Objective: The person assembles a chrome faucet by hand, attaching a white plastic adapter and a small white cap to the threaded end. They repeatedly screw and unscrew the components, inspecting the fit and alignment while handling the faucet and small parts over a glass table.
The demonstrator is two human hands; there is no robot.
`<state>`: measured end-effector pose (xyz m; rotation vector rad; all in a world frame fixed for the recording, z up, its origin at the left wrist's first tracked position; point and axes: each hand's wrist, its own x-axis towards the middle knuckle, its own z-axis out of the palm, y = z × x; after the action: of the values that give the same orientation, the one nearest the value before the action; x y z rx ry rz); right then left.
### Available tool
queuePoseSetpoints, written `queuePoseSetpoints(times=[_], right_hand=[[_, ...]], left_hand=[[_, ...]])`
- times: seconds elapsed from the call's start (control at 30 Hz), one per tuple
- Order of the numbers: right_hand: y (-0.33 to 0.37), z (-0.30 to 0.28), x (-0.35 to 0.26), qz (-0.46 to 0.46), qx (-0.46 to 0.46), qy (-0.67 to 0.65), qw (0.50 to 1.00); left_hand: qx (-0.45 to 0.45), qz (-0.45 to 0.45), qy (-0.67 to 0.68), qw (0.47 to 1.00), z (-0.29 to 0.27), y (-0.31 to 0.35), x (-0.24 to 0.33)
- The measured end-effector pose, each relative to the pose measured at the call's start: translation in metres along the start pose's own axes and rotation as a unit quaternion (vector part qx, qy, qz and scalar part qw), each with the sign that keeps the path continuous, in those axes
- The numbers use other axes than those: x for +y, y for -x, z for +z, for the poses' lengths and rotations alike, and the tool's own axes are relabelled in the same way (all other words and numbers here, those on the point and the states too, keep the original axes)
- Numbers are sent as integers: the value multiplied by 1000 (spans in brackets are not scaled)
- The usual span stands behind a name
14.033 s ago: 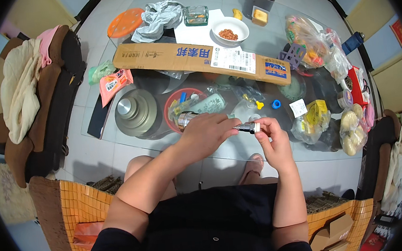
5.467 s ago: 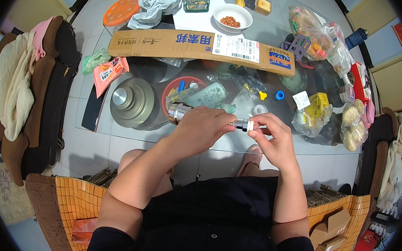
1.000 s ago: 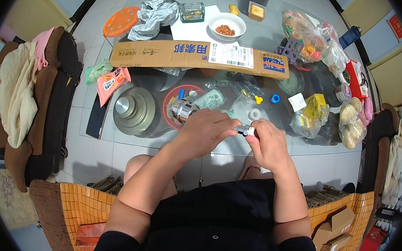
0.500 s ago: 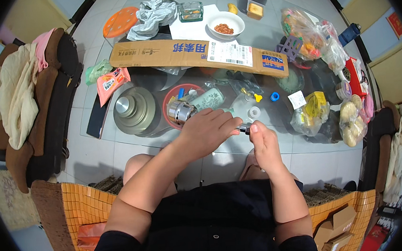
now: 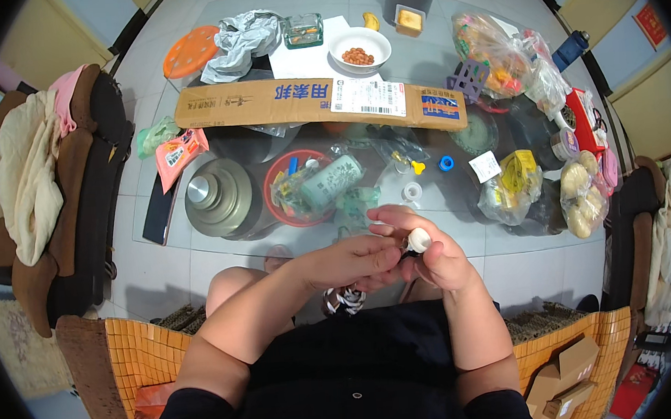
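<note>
My left hand (image 5: pixel 355 261) is closed, its thumb and fingers pressed together around a slim metal piece whose middle is hidden. Below its palm shows a shiny chrome head (image 5: pixel 345 301), apparently the lower end of the same piece. My right hand (image 5: pixel 443 258) has its fingers curled around a small white round end piece (image 5: pixel 419 240) with a dark part beside it. Both hands meet above my lap, just short of the glass table (image 5: pixel 447 228). On the table ahead lie a clear white ring-shaped cap (image 5: pixel 411 192), a blue cap (image 5: pixel 446 163) and a small yellow piece (image 5: pixel 418 168).
A long cardboard box (image 5: pixel 256 105) crosses the table. Nearer are a steel lidded pot (image 5: pixel 221 203) and a red basin (image 5: pixel 272 206) holding a green patterned cup (image 5: pixel 333 180). Bagged food (image 5: pixel 584 198) sits at right; a bowl of nuts (image 5: pixel 376 42) stands behind the box.
The chrome head has swung from above the table down toward my lap, turning the piece so its white end now faces up. My right hand has opened out around that end.
</note>
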<state>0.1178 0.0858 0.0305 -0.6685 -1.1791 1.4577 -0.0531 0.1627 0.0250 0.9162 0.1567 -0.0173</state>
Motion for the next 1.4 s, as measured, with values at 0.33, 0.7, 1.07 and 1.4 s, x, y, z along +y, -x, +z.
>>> queuePoseSetpoints(times=[0.33,0.7,1.07,1.4], right_hand=[[-1,5,24,-57,125,-82,987],[-9,18,33,-80,239,-109,961],[-12,8,32,-72,248,-62,964],[-9,-5,23,-39,-27,-292,955]], left_hand=[[144,24,-122,982,9,-12,-4],[329,80,-488,805,16,-21,-8],[330,122,-492,797,5,-29,-11],[-69,-28,293,953,21,-6,4]])
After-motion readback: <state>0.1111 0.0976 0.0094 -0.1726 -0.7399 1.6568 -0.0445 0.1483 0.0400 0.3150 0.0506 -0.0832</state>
